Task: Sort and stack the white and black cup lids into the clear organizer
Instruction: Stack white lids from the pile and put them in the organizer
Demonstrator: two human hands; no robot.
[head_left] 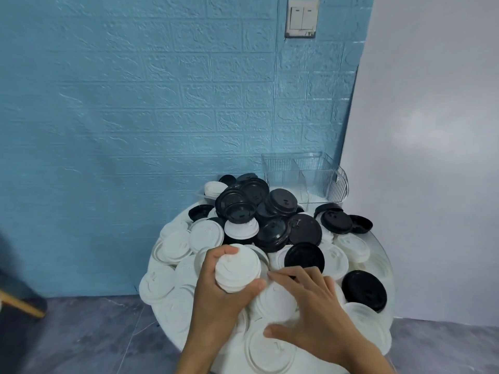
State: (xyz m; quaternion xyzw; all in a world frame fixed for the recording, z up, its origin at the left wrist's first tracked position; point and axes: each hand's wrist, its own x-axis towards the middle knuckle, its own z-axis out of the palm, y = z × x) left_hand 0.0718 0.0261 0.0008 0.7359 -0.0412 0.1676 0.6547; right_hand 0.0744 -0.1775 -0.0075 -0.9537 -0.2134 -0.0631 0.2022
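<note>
A round table (pixel 384 247) is heaped with cup lids: black lids (pixel 270 209) piled toward the back, white lids (pixel 175 247) spread over the left and front. My left hand (pixel 216 300) grips a short stack of white lids (pixel 237 268) above the pile, thumb and fingers curled round it. My right hand (pixel 313 311) reaches into the pile just right of the stack and pinches the rim of a white lid (pixel 275 298) between thumb and fingers. The clear organizer (pixel 302 176), with a divider inside, stands at the table's back right and holds no lids.
A blue brick-pattern wall stands directly behind the table, with a light switch (pixel 302 18) high up. A white wall (pixel 432 157) closes the right side. A wooden leg (pixel 21 306) juts in at the lower left over grey floor.
</note>
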